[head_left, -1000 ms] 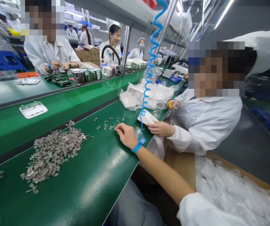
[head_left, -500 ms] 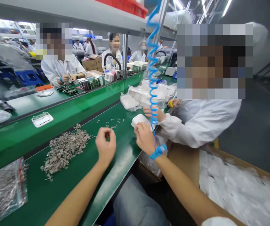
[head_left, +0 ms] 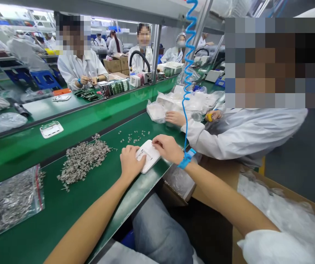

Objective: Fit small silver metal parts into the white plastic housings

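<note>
A white plastic housing (head_left: pixel 149 160) with a recessed middle lies near the front edge of the green bench. My left hand (head_left: pixel 131 161) grips its left side, thumb on the front face and fingers around the far edge. On its upper right corner rests my right hand (head_left: pixel 169 147), thumb and forefinger pinched together; whatever is between those fingertips is too small to make out. A blue wrist strap (head_left: pixel 187 158) with a coiled cord is on my right wrist. Left of my hands is a heap of small metal clips (head_left: pixel 83 159), and several loose clips (head_left: pixel 134 137) lie beyond the housing.
A zip bag of metal pieces (head_left: pixel 14 200) lies at the left. Bagged white parts (head_left: pixel 179 101) are piled beyond, by a co-worker's hand (head_left: pixel 175 118). Another white housing (head_left: pixel 51 129) sits on the green ledge. The blue coiled cord (head_left: pixel 189 47) hangs in front. An open carton (head_left: pixel 245 216) stands at right.
The white housing has come from beside the co-worker toward me, and my left hand has moved from a pinch in the air onto it. The co-worker's hand has drawn back toward the bagged parts.
</note>
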The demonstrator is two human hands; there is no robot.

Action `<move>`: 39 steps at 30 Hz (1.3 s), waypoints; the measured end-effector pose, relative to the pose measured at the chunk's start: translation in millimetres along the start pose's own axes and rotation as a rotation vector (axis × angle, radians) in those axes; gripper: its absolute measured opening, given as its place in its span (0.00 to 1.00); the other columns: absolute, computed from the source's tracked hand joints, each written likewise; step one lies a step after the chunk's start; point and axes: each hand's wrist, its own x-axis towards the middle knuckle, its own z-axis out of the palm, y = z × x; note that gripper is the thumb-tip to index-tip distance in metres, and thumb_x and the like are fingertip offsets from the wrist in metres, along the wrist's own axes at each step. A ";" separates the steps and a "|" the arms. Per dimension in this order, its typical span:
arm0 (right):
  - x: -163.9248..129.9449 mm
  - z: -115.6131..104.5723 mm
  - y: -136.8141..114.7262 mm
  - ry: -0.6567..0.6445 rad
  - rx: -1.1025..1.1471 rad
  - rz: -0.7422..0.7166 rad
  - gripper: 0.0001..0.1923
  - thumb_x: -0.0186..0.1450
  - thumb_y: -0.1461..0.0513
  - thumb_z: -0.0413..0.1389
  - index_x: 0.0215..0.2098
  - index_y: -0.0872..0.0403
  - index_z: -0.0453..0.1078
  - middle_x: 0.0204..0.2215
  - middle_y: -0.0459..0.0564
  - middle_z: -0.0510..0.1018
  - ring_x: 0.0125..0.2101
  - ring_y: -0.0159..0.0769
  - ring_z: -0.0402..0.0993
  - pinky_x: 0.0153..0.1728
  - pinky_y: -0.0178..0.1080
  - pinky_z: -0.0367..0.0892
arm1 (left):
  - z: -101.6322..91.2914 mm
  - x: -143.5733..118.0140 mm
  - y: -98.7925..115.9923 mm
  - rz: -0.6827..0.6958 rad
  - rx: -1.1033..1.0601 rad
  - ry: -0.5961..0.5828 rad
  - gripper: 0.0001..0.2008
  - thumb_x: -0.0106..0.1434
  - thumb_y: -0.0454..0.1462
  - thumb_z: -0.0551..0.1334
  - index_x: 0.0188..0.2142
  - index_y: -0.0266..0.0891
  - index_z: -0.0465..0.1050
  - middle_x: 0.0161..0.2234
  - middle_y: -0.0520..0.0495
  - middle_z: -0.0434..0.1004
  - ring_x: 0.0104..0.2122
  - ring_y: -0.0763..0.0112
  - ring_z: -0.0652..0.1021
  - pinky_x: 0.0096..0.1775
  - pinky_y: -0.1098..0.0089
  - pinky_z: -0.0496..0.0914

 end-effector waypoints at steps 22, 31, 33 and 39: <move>27.7 30.8 -18.7 -0.437 -0.262 -0.124 0.04 0.64 0.66 0.58 0.31 0.55 0.74 0.33 0.49 0.77 0.36 0.36 0.69 0.35 0.37 0.56 | -13.6 14.3 -31.7 0.115 -0.084 -0.045 0.06 0.60 0.37 0.62 0.29 0.41 0.77 0.36 0.46 0.75 0.42 0.59 0.67 0.49 0.57 0.65; 40.6 40.4 -12.1 -0.461 -0.280 -0.070 0.08 0.59 0.62 0.66 0.28 0.54 0.71 0.30 0.46 0.75 0.31 0.33 0.68 0.29 0.36 0.52 | -14.7 15.4 -30.2 0.120 -0.059 -0.058 0.05 0.60 0.38 0.63 0.28 0.41 0.75 0.35 0.46 0.75 0.41 0.59 0.67 0.46 0.58 0.64; 46.5 39.6 -9.5 -0.509 -0.268 -0.044 0.11 0.56 0.60 0.70 0.28 0.54 0.72 0.28 0.45 0.74 0.29 0.33 0.67 0.28 0.35 0.52 | -14.4 15.3 -30.6 0.105 -0.050 -0.054 0.06 0.58 0.40 0.65 0.28 0.41 0.75 0.35 0.46 0.75 0.41 0.59 0.67 0.45 0.59 0.64; 23.9 25.1 -1.1 -0.384 -0.184 -0.344 0.06 0.64 0.60 0.64 0.32 0.55 0.77 0.37 0.51 0.75 0.37 0.35 0.69 0.39 0.37 0.63 | -12.4 17.5 -34.7 0.084 -0.035 -0.054 0.07 0.57 0.42 0.66 0.29 0.42 0.75 0.36 0.46 0.76 0.41 0.58 0.68 0.45 0.58 0.64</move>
